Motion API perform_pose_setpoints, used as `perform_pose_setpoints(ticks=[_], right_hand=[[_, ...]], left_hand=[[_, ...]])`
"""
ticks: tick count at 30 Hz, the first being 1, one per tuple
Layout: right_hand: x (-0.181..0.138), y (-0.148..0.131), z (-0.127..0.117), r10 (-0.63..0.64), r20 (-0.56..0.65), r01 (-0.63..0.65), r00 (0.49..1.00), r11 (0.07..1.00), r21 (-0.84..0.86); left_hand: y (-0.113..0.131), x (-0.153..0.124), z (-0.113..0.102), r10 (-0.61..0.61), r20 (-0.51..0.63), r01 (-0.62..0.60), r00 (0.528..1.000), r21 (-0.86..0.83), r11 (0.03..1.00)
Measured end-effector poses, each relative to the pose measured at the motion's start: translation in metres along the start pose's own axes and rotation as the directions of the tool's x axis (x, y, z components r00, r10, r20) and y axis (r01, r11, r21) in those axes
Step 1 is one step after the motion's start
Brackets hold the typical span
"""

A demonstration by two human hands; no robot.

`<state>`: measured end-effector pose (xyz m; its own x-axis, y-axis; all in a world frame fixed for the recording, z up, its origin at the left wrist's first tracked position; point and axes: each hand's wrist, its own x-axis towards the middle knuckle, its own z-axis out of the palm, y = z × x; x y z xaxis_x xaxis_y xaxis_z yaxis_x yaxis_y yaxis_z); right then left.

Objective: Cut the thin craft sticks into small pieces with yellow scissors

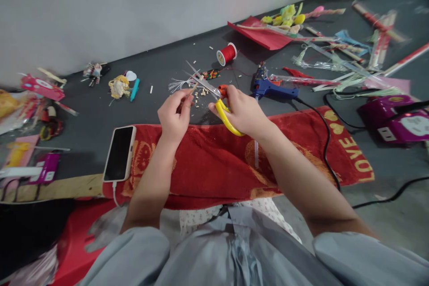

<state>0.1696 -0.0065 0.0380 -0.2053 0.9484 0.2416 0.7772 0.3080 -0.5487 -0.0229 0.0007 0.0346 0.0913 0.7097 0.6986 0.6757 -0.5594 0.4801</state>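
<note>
My right hand (243,109) is closed around scissors (225,120) with yellow handles. Their silver blades are spread and point up and to the left, over the table. In my left hand (176,114) a thin wooden stick (194,88) is pinched, its tip close to the blades. Whether the blades touch it I cannot tell. Something orange (222,90) shows at my right fingers; its kind is unclear. Small pale cut pieces (202,92) lie scattered beneath the hands, beside a bundle of white strands (177,84). A spool of red thread (227,54) rests behind them.
A blue glue gun (276,88) lies right of my hands, its black cord running over the red towel (214,156). A phone (119,154) is on the left, plugged into a white cable. Purple power strips (395,118) and craft scraps lie at the sides.
</note>
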Motion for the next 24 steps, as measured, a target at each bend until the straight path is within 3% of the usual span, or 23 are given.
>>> perform_pose_setpoints(ticks=[7,16,24], right_hand=[[-0.0001,-0.0006,-0.0068,0.057,-0.017,-0.057,0.998,0.998,-0.005],[-0.001,0.0019,0.0014,-0.036,-0.068,0.036,0.997,0.999,0.003],[-0.0009,0.0,-0.0025,-0.001,-0.023,0.001,1.0,1.0,-0.022]], left_hand=[[0.0007,0.0,0.001,-0.033,0.006,0.033,0.999,-0.065,0.997],[0.0015,-0.0011,0.0021,-0.07,0.0,0.07,0.998,-0.046,0.997],[0.0029,-0.0002,0.0013,-0.047,0.005,0.047,0.999,-0.055,0.997]])
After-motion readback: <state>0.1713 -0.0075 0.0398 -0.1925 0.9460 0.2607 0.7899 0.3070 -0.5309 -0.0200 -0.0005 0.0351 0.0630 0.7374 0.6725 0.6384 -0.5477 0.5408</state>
